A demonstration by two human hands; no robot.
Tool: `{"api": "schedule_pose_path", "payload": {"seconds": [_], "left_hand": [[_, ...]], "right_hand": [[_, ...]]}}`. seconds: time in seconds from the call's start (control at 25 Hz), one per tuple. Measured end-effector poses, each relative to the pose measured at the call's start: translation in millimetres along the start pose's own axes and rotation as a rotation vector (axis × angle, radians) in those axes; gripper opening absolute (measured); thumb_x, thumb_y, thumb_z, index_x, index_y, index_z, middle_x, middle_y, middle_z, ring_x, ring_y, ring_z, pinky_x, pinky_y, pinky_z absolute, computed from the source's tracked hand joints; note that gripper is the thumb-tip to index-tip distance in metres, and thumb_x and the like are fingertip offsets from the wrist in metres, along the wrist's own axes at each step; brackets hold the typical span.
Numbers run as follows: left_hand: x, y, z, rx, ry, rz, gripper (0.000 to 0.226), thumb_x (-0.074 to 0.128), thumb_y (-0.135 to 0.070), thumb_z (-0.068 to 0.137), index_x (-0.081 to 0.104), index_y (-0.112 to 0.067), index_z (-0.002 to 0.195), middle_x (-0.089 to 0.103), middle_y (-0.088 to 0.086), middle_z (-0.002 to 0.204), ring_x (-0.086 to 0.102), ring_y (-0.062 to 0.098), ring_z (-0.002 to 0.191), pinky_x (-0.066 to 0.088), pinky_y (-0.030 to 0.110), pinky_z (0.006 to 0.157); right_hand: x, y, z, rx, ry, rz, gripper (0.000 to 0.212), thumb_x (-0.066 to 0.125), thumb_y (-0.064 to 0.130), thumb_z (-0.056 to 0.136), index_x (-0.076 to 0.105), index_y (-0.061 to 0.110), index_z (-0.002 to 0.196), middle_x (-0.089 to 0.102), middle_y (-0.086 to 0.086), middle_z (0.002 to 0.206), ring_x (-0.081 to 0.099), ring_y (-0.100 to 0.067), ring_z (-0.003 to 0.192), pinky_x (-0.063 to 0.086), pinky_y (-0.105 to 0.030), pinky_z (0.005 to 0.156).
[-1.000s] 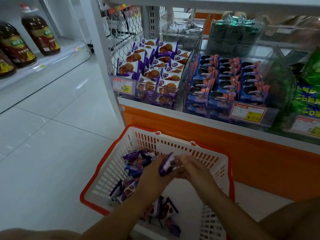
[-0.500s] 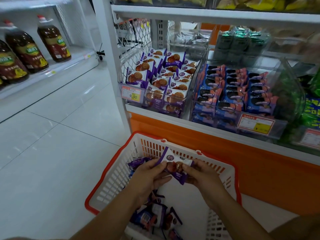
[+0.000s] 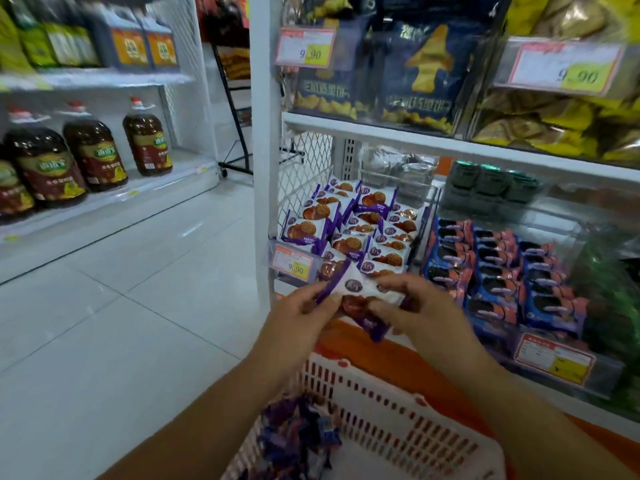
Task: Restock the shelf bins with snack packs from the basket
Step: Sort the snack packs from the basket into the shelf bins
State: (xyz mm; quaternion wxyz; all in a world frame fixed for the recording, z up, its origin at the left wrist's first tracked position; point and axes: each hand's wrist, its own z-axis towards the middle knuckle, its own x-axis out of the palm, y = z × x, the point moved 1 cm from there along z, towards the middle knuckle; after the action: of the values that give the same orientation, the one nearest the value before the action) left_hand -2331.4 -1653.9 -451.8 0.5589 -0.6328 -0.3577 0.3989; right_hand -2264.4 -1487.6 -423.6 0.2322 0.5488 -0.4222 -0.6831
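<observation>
Snack pack (image 3: 358, 294) is up in the air, held by both hands. L hand (image 3: 301, 315) pinches the pack's left end w/ thumb and fingers. R hand (image 3: 427, 311) pinches the right end, fingers curled round it. Pack is purple and white w/ a round brown cookie pic, tilted a bit. It sits over the basket (image 3: 398, 407) and just in front of the clear bin (image 3: 423, 233), which is full of the same purple packs. Can't tell if it touches the bin.

Basket is white w/ red bits, down low btw the arms. More purple packs (image 3: 294, 441) lie in its left side. Yellow price tag (image 3: 292, 264) sits on the bin's front. Next bin on the right has blue packs (image 3: 495, 271). Big chip bags (image 3: 415, 74) are on the top shelf. Brown oil bottles (image 3: 93, 154) stand on a shelf far left.
</observation>
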Motion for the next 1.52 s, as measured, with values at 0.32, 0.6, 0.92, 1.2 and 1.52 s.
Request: {"api": "schedule_pose_path", "payload": {"seconds": [0.32,0.6,0.92,1.2,1.52], "left_hand": [[-36.6,6.4,99.3,0.522,-0.106,1.163,0.06,0.015,-0.054,0.101,0.011,-0.028,0.155,0.003,-0.007,0.163,-0.009,0.01,0.149,-0.009,0.032,0.116],[-47.8,24.4,119.4,0.52,-0.098,1.188,0.093,-0.028,-0.067,0.077,0.009,-0.032,0.154,0.0,-0.009,0.163,-0.019,0.004,0.143,-0.018,0.029,0.114],[-41.4,29.0,106.2,0.562,-0.169,1.096,0.072,0.001,-0.061,0.092,0.029,-0.029,0.151,0.021,-0.006,0.16,0.001,0.009,0.147,-0.005,0.033,0.117],[-26.8,106.8,-6.8,0.376,0.138,1.089,0.042,0.055,-0.025,0.096,0.05,-0.018,0.136,0.045,0.006,0.147,0.046,0.027,0.132,0.041,0.039,0.107],[0.2,225.9,-83.4,-0.143,0.769,1.298,0.061,0.05,-0.037,0.098,0.026,-0.023,0.153,0.01,0.005,0.163,0.005,0.023,0.15,0.012,0.041,0.121]], "right_hand": [[-59.2,34.8,211.8,-0.147,-0.169,-0.567,0.028,0.068,0.025,0.089,0.061,0.012,0.113,0.055,-0.004,0.123,0.057,-0.025,0.101,0.046,-0.029,0.082],[-34.2,10.0,278.5,0.059,-0.056,-0.582,0.035,0.073,0.01,0.084,0.066,0.009,0.118,0.052,-0.012,0.139,0.059,-0.028,0.113,0.05,-0.036,0.097],[-33.1,20.7,237.1,-0.106,-0.185,-0.685,0.06,0.066,0.029,0.091,0.042,0.021,0.144,0.037,-0.016,0.146,0.054,-0.027,0.117,0.042,-0.027,0.095],[81.1,-54.8,1.0,-0.382,-0.202,-0.102,0.019,0.051,0.016,0.097,0.053,0.028,0.112,0.05,0.012,0.096,0.051,-0.003,0.08,0.043,-0.013,0.069],[201.3,-355.0,-153.0,0.532,0.77,-0.409,0.074,0.053,0.072,0.082,0.017,0.05,0.143,0.03,-0.001,0.152,0.034,-0.025,0.14,0.028,-0.034,0.116]]}}
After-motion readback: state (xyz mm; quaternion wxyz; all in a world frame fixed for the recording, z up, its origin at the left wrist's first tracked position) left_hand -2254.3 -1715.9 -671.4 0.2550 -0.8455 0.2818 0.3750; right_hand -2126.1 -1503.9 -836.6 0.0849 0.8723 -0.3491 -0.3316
